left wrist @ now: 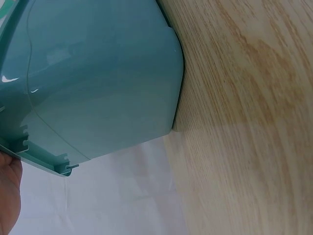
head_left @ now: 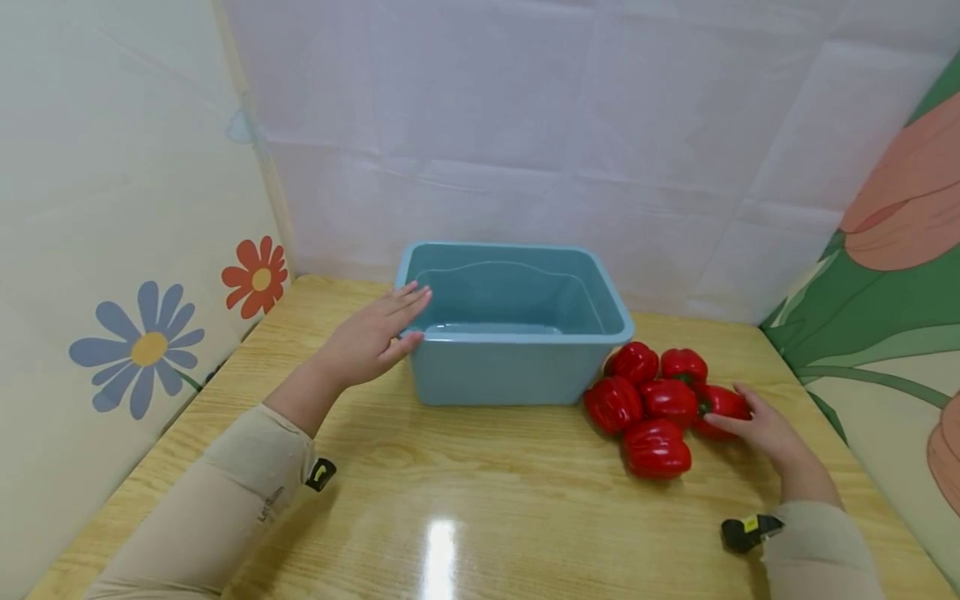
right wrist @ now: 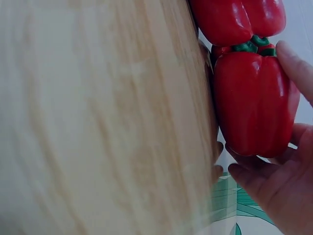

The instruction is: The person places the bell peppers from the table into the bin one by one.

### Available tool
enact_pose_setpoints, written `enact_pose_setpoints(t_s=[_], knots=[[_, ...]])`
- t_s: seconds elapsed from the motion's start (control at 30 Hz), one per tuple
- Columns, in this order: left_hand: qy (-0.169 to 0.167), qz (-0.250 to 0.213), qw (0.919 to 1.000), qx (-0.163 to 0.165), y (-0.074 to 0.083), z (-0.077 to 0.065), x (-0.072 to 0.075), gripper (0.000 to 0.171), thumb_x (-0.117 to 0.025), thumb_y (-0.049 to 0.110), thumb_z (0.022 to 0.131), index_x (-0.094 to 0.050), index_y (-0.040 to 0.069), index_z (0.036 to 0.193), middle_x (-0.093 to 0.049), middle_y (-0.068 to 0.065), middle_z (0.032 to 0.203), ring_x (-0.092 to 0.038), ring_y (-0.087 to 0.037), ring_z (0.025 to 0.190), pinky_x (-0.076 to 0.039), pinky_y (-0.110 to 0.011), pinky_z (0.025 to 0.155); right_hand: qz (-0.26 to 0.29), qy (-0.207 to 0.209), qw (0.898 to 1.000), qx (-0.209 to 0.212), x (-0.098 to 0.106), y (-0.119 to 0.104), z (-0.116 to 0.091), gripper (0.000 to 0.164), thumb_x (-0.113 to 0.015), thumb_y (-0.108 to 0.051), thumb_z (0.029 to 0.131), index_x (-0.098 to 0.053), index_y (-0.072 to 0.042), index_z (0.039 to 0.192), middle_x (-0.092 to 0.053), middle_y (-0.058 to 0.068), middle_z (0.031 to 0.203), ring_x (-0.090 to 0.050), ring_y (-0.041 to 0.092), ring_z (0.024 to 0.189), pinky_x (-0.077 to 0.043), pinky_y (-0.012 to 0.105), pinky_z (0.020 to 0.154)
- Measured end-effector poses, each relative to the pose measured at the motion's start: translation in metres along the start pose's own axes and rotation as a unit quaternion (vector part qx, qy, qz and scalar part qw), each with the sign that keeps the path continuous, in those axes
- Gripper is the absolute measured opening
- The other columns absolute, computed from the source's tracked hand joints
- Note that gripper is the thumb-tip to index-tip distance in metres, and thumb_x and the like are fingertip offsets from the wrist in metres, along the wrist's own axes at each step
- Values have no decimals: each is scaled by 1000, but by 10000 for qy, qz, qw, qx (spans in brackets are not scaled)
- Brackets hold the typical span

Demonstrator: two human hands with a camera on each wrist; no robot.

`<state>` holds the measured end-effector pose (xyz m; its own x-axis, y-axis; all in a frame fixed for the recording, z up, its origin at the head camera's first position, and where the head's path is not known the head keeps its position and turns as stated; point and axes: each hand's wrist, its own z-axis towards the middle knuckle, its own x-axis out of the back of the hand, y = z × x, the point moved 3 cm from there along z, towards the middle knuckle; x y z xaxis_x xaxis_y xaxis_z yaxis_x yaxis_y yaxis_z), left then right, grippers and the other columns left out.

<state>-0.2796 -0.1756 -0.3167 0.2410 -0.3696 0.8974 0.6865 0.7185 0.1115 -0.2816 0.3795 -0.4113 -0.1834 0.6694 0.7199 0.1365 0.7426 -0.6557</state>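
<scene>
A blue-green plastic bin [head_left: 510,371] stands on the wooden table. My left hand [head_left: 371,333] rests on the bin's left rim, fingers extended over the edge; the left wrist view shows only a bit of that hand [left wrist: 9,191] at the rim. To the right of the bin, several glossy red bell peppers lie bunched together. The rightmost bell pepper [head_left: 725,408] is held by my right hand [head_left: 772,429]. In the right wrist view, the thumb lies along one side of this pepper [right wrist: 252,103] and the fingers curve round its lower end.
Another bell pepper [head_left: 656,448] lies nearest the front of the cluster, and one more [head_left: 632,362] lies close to the bin's right corner. The table [head_left: 480,500] is bounded by a pale cloth [head_left: 487,125] behind and flower-patterned panels at both sides.
</scene>
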Motion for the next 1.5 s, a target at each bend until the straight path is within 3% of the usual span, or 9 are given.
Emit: enact_pose_setpoints(t_s=[0.53,0.7,1.03,1.5], knots=[[38,-19,10000,8,0,0,2,59,-43,38,96,-27,9,144,-28,-8,148,-18,-25,138,-20,-44,110,-237,8,9997,53,7,-3,-6,101,-58,-55,81,-7,8,142,-16,39,139,-20,55,123,-22,66,95],[20,22,10000,11,0,0,2,59,-44,36,95,-27,10,144,-28,-8,148,-19,-24,138,-20,-44,110,-169,51,9998,131,9,-2,-8,95,-59,-49,83,-11,7,142,-23,39,136,-25,53,120,-27,64,92],[-17,17,10000,12,0,1,1,59,-43,38,96,-29,7,143,-29,-10,147,-19,-25,138,-20,-45,110,-322,163,9989,306,11,-3,-8,86,-59,-39,87,-15,11,140,-23,41,135,-28,55,117,-30,63,91],[-62,41,10000,5,1,1,2,59,-42,39,95,-27,10,144,-28,-9,148,-20,-25,138,-20,-45,110,-168,203,9996,-55,11,3,-9,96,-61,-56,78,-22,4,142,-32,34,134,-36,47,114,-36,56,85]])
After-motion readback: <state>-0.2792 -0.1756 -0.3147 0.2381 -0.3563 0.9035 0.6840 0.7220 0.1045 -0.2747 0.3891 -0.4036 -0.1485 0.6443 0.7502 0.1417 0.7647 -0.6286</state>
